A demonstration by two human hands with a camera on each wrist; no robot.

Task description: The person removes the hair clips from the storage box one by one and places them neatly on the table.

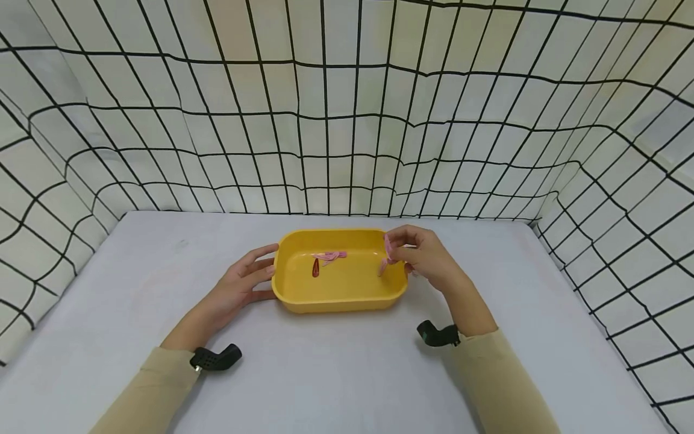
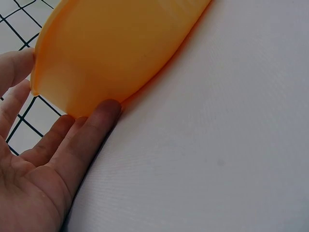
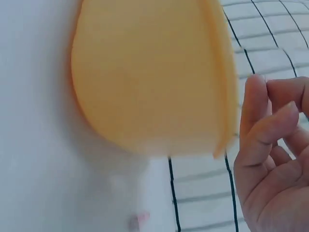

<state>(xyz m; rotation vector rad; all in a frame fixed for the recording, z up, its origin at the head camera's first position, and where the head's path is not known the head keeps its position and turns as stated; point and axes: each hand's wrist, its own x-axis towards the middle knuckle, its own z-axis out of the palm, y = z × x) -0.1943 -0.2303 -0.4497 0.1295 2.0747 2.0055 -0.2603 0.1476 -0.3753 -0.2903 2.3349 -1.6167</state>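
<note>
A shallow yellow plastic tray (image 1: pixel 338 304) with rounded corners stands in front of me. My left hand (image 1: pixel 241 282) rests its spread, fairly straight fingers on the tray's left end. The left wrist view shows its fingertips (image 2: pixel 107 108) against the outer wall. Over the right rim, my right hand (image 1: pixel 425 256) pinches a pink stringy piece (image 1: pixel 388 246) between thumb and fingertips, and it hangs down inside the tray. In the right wrist view the pinched piece is hidden by the fingers. Inside the tray lie a pink strand-like bundle (image 1: pixel 332 256) and a dark red, teardrop-shaped piece (image 1: pixel 315 267).
The tray stands on a white table (image 1: pixel 336 374). A black wire grid (image 1: pixel 325 154) rises behind and along both sides. A small blurred pink spot (image 3: pixel 140 220) shows by the tray in the right wrist view. Black wrist devices (image 1: pixel 217 358) sit on both sleeves.
</note>
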